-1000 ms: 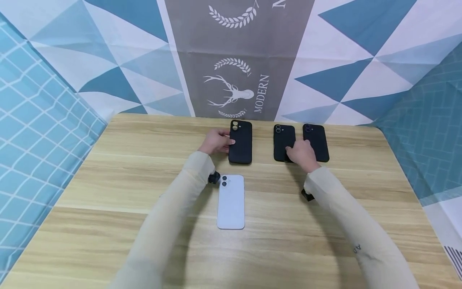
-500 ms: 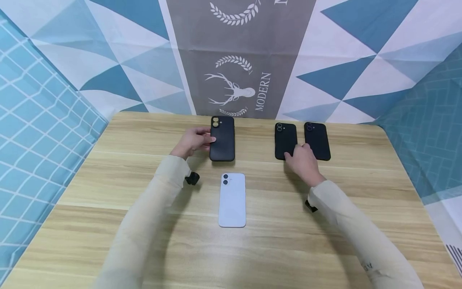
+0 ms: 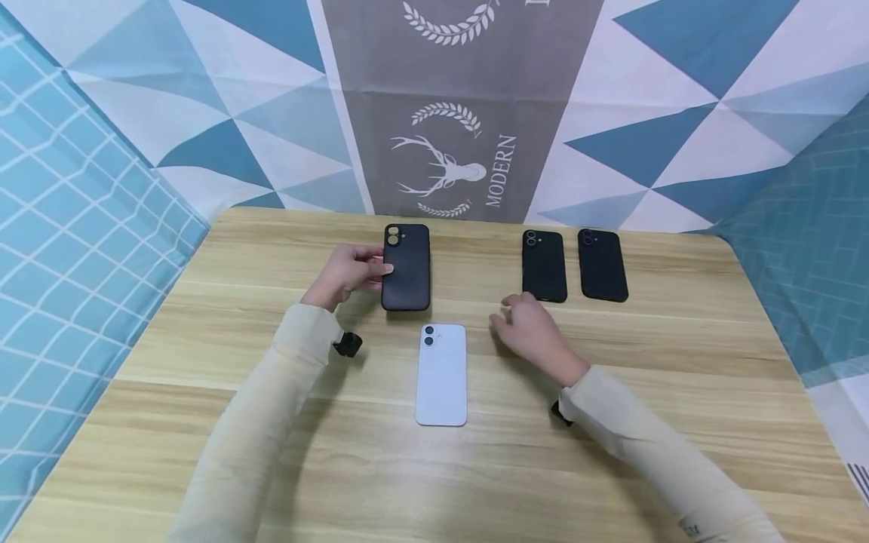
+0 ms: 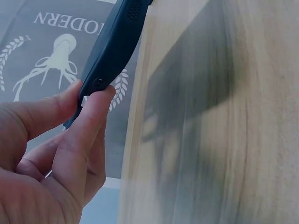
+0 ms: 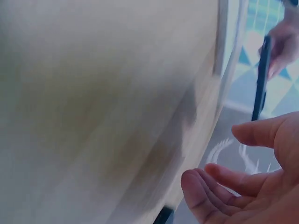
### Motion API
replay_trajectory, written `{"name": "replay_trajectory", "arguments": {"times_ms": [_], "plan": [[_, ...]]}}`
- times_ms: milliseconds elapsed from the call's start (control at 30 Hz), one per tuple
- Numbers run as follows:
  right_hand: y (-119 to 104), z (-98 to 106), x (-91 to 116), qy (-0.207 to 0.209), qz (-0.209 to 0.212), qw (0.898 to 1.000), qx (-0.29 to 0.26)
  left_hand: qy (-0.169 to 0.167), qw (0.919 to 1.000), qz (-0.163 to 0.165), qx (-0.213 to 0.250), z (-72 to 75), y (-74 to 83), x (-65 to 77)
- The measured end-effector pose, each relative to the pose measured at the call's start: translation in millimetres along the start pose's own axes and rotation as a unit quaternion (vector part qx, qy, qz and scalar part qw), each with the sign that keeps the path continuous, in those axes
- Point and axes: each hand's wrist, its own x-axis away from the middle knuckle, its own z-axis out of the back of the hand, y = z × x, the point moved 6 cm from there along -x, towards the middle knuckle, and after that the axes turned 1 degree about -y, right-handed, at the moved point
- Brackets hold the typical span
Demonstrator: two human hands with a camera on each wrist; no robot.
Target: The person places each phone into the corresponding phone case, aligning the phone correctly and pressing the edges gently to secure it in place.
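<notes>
My left hand (image 3: 348, 274) pinches a black phone case (image 3: 409, 273) by its left edge, thumb on its back. Wood colour shows through the case's camera cutouts. In the left wrist view, the case (image 4: 114, 44) is gripped near a side opening and its shadow falls on the table, so it is raised. My right hand (image 3: 532, 332) holds nothing; its fingers are loosely bent over the table, just in front of a flat black phone-shaped piece (image 3: 545, 268) with two camera rings. Between the hands lies a white phone (image 3: 441, 381), back up.
Another black phone-shaped piece (image 3: 603, 268) lies at the back right, beside the first one. The wooden table (image 3: 224, 302) ends at a patterned cloth backdrop (image 3: 434, 98). Blue cloth (image 3: 61, 211) hangs along the left side.
My left hand has carried the black phone case to the left, away from the middle. My right hand has left the black pieces, moving left and toward me.
</notes>
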Motion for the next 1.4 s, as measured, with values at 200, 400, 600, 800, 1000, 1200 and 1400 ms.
{"name": "replay_trajectory", "arguments": {"times_ms": [200,400,600,800,1000,1200,1400], "plan": [[-25,-21,5,-0.036,0.005,0.999,-0.024,-0.003,0.9999,0.01,0.005,1.6,-5.2,2.1],[-37,-36,6,-0.055,0.008,0.998,-0.023,-0.009,0.9999,0.013,0.007,3.2,-10.1,4.7],[-39,-46,5,-0.063,-0.002,0.998,-0.008,-0.011,0.9997,0.019,0.005,3.7,-16.0,5.0],[-40,-49,5,-0.065,-0.018,0.998,-0.006,-0.008,0.9996,0.025,0.007,4.5,-20.7,4.8],[-38,-51,-2,-0.079,-0.042,0.995,-0.034,-0.007,0.9997,0.023,0.01,6.6,-23.2,5.1],[-34,-54,-12,-0.109,-0.072,0.989,-0.061,-0.01,0.9996,0.025,0.01,8.1,-25.0,7.9],[-32,-54,-19,-0.142,-0.082,0.984,-0.067,-0.004,0.9997,0.023,0.007,12.6,-25.9,11.8]]}}
